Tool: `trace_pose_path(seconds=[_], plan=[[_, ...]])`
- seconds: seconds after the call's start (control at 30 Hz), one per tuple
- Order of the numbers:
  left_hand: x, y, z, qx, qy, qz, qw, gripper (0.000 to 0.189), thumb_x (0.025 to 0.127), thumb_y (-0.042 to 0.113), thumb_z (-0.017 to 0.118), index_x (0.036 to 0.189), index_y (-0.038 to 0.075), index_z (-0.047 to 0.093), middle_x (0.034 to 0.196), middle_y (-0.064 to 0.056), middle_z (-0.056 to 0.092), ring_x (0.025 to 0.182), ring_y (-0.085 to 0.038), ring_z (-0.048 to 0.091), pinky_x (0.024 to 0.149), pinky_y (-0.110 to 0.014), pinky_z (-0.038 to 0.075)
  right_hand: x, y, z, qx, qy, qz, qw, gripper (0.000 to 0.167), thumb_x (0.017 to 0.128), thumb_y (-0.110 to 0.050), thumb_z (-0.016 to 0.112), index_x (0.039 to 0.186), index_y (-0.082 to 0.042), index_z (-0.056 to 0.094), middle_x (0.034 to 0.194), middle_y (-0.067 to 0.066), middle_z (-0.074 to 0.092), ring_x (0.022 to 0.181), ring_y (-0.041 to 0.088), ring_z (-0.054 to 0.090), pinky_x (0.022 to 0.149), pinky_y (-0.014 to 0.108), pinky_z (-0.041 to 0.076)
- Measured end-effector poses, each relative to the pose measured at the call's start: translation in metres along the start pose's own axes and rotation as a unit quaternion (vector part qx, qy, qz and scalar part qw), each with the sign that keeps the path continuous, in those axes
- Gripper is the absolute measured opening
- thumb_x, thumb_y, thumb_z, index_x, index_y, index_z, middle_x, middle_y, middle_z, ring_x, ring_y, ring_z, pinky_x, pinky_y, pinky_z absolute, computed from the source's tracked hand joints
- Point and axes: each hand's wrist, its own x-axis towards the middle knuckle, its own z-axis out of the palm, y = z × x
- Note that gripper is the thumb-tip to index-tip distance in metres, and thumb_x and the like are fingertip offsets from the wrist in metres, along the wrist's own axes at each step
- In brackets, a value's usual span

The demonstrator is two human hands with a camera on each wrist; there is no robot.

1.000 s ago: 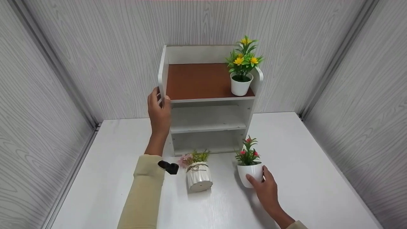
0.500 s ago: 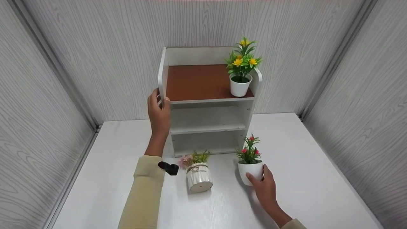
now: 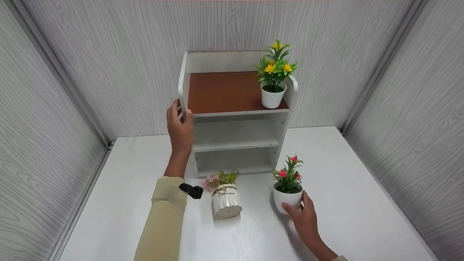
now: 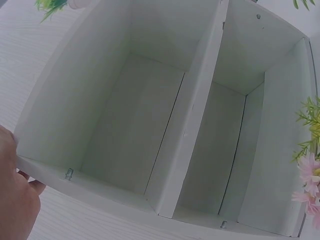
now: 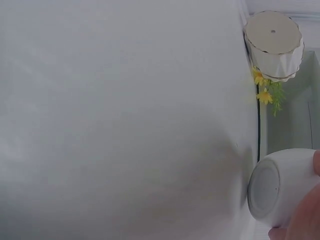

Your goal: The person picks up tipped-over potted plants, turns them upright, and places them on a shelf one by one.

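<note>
One smooth, rounded white pot (image 3: 287,199) of pinkish-red flowers (image 3: 289,177) is pinched by the right hand (image 3: 305,219), thumb against fingers, in front of the white shelf (image 3: 237,148), near its right corner. The left hand (image 3: 180,132) grips the shelf's flat side panel (image 3: 183,81), well apart from that pot. Before the shelf a fluted pot (image 3: 227,203) (twine-tied, scalloped at the base) lies on its side; on the shelf's brown top (image 3: 221,92) a tapered pot (image 3: 272,99) of yellow flowers (image 3: 270,68) stands upright.

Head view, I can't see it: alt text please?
The right hand holds a white pot of red flowers; the left hand grips a white shelf by its side. A yellow-flowered pot stands on its brown top; a ribbed pot lies on the table.
</note>
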Motion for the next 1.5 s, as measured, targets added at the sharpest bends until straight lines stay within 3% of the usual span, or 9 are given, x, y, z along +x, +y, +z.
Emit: trace_pose_path(seconds=[0.27,0.5,1.0,1.27,1.5], plan=[[-0.001,0.001,0.000,0.010,-0.002,-0.002,0.9999,0.053,0.106,0.032,0.046,0.154,0.012,0.036,0.146,-0.009,0.045,0.138,-0.023,0.047,0.112,-0.040,0.045,-0.003,0.001,0.001,0.000,0.006,-0.032,0.9995,0.103,0.084,-0.040,0.082,0.158,-0.001,0.023,0.154,0.021,0.034,0.145,0.034,0.032,0.117,0.056,0.034],[0.000,0.000,0.000,0.005,-0.003,-0.003,1.0000,0.054,0.106,0.034,0.047,0.154,0.013,0.036,0.146,-0.008,0.045,0.138,-0.022,0.046,0.112,-0.039,0.044,0.002,0.002,0.004,0.003,-0.002,-0.021,0.9998,0.108,0.083,-0.037,0.083,0.159,0.001,0.016,0.158,0.023,0.028,0.150,0.037,0.026,0.119,0.052,0.031],[-0.001,-0.001,-0.001,0.008,-0.001,-0.002,1.0000,0.053,0.106,0.034,0.048,0.153,0.013,0.037,0.146,-0.008,0.046,0.138,-0.024,0.047,0.111,-0.039,0.046,0.014,0.008,0.016,0.022,0.003,-0.044,0.9988,0.102,0.082,-0.030,0.085,0.158,-0.006,0.022,0.156,0.018,0.033,0.147,0.033,0.030,0.118,0.056,0.032],[-0.001,-0.001,-0.001,-0.004,-0.006,-0.001,1.0000,0.054,0.106,0.033,0.049,0.154,0.013,0.037,0.147,-0.008,0.045,0.138,-0.022,0.047,0.112,-0.038,0.044,0.015,0.012,0.022,0.017,0.015,-0.084,0.9962,0.099,0.083,-0.024,0.085,0.158,-0.004,0.023,0.154,0.020,0.035,0.146,0.036,0.032,0.118,0.057,0.031],[0.000,-0.001,-0.001,0.000,-0.006,-0.001,1.0000,0.053,0.106,0.033,0.049,0.154,0.013,0.037,0.147,-0.008,0.045,0.139,-0.023,0.046,0.113,-0.039,0.044,0.017,0.013,0.025,0.046,0.011,-0.075,0.9961,0.100,0.083,-0.023,0.085,0.158,-0.007,0.022,0.160,0.017,0.031,0.149,0.033,0.029,0.121,0.053,0.029]])
